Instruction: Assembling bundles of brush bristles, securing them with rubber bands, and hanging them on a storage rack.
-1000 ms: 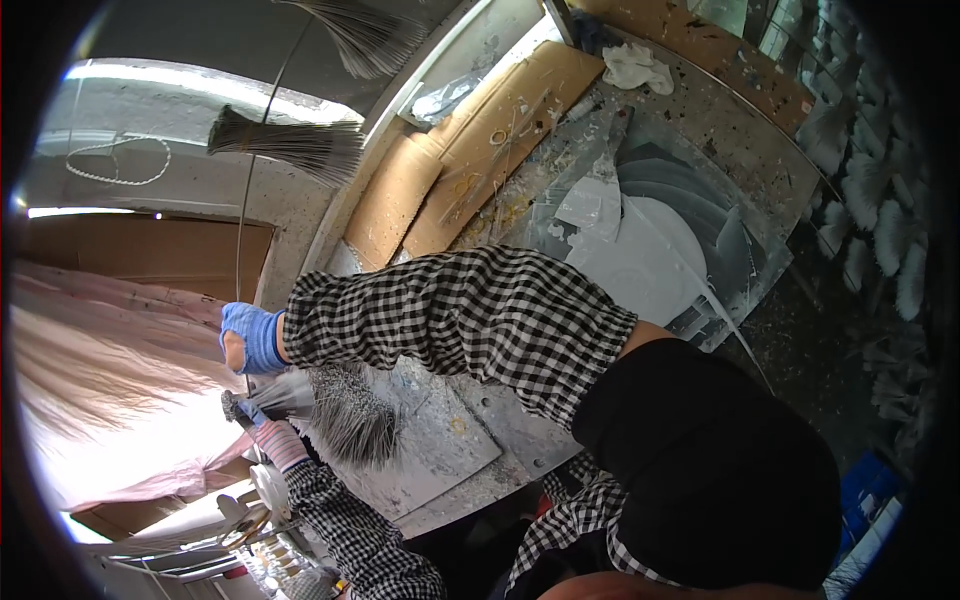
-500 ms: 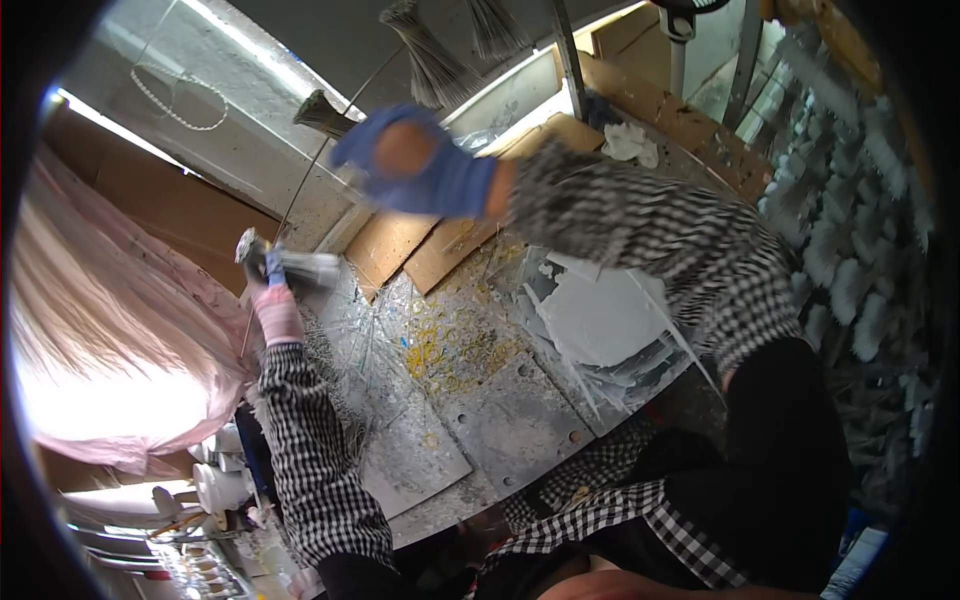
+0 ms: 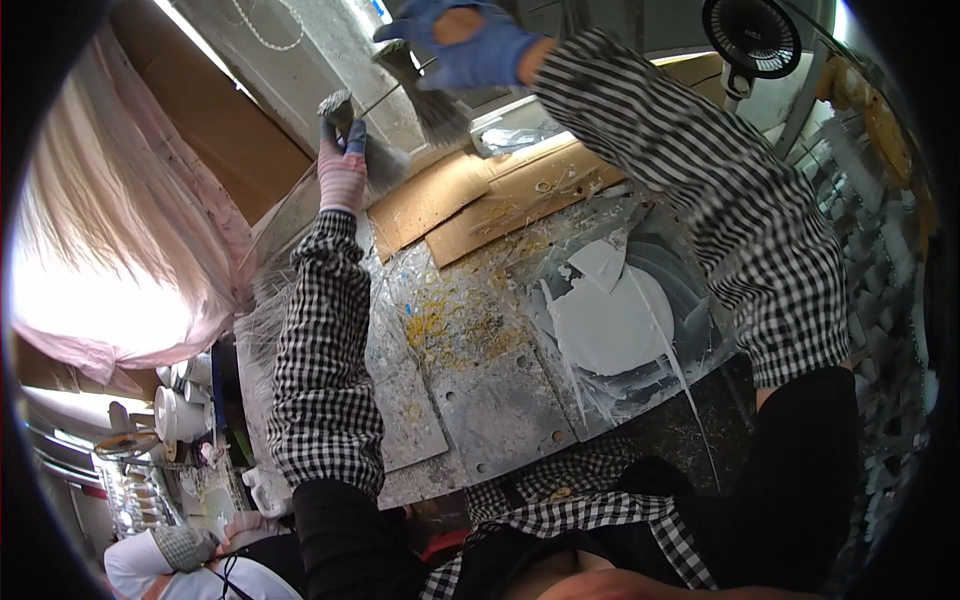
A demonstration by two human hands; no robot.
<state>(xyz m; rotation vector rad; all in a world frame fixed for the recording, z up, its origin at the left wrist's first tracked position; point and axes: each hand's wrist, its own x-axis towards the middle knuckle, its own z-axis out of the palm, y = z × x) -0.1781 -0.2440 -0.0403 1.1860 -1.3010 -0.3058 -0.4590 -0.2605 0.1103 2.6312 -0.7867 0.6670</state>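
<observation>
Right hand (image 3: 465, 48) gloved in blue; left hand (image 3: 342, 165) in pink-and-white stripes with blue-grey fingers.
Sleeve covers (image 3: 325, 350): black-and-white check. Upper sleeves (image 3: 808, 430): black. Bristle bundle (image 3: 385, 166) at left hand: grey. Cardboard sheets (image 3: 500, 216), far: brown. Paste (image 3: 612, 325), right: white. Tabletop (image 3: 500, 415): grey, speckled yellow. Curtain (image 3: 130, 190), left: pale pink. Fan (image 3: 750, 38), far right: black. Bucket (image 3: 180, 414), near left: white.

Two grey bristle bundles. First bundle (image 3: 388, 167): held in the left hand (image 3: 342, 152), beyond the left end of the cardboard (image 3: 430, 205); pale, speckled butt end pointing away from the cardboard, bristles flaring toward it, outline blurred. Second bundle (image 3: 438, 112): beyond the cardboard's far edge, slanted, narrow dark end farther off, loose bristles fanned nearer.
</observation>
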